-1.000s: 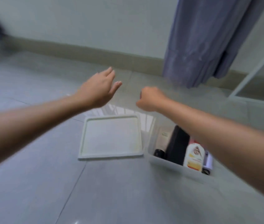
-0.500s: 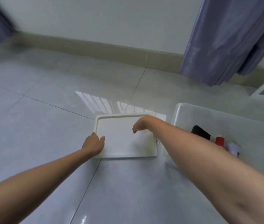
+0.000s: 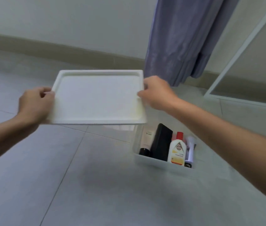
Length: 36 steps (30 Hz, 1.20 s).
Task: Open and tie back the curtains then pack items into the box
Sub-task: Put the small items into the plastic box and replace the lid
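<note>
Your left hand (image 3: 34,104) grips the left edge of the white lid (image 3: 98,98), fingers curled over the rim and thumb tucked against it. Your right hand (image 3: 157,92) pinches the right edge, fingertips (image 3: 141,95) bent over the rim near its far corner. Both hands are closed tight on the lid, which hangs flat and level above the tiled floor (image 3: 80,185), touching nothing else.

The clear box (image 3: 147,161) sits on the floor at about four o'clock from the lid, partly under its near right corner. Inside stand a pale tube (image 3: 147,138), a black case (image 3: 160,142), a white bottle with a red cap (image 3: 177,148) and a white item (image 3: 190,150) at the right wall. The purple curtain (image 3: 186,38) hangs at one o'clock, against the wall.
</note>
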Motion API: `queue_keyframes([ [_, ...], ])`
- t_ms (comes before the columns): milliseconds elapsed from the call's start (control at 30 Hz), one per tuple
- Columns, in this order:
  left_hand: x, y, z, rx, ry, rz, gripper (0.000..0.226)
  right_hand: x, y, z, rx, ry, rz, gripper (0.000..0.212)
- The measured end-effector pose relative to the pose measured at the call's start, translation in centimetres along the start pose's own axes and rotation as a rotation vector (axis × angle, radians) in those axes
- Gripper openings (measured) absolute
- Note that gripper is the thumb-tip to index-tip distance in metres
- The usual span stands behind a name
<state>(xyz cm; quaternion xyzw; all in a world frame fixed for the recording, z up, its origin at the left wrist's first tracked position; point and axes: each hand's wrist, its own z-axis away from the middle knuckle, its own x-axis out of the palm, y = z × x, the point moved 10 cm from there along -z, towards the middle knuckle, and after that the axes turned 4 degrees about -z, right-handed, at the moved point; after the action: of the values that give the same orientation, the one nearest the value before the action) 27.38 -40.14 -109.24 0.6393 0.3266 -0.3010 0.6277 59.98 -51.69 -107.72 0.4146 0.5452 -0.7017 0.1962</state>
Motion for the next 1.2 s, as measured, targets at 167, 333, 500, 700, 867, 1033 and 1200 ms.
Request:
queue_keyframes([
  [167, 7.6, 9.1, 6.0, 0.236, -0.267, 0.055, 0.025, -5.6, 11.2, 7.9, 0.158, 0.120, -0.015, 0.018],
  [333, 14.1, 13.0, 10.8, 0.362, -0.452, -0.067, 0.028, -8.1, 18.3, 12.5, 0.271, 0.221, 0.033, 0.023],
  [500, 16.6, 13.1, 13.2, 0.418, -0.544, -0.170, 0.035, -8.0, 20.9, 14.0, 0.265, 0.247, 0.117, 0.019],
  [700, 16.3, 13.4, 13.8, 0.475, -0.525, -0.185, 0.034, -6.9, 20.9, 15.0, 0.242, 0.272, 0.189, 0.021],
  [867, 16.9, 14.2, 13.9, 0.531, -0.513, -0.223, 0.023, -7.0, 21.2, 15.4, 0.259, 0.272, 0.232, 0.022],
  [1033, 17.3, 14.8, 14.1, 0.631, -0.455, -0.302, 0.023, -6.6, 21.5, 15.9, 0.266, 0.259, 0.277, 0.026],
  [1200, 17.4, 14.6, 16.0, 0.794, -0.402, -0.276, 0.043, -5.3, 21.1, 16.7, 0.241, 0.274, 0.249, 0.048],
])
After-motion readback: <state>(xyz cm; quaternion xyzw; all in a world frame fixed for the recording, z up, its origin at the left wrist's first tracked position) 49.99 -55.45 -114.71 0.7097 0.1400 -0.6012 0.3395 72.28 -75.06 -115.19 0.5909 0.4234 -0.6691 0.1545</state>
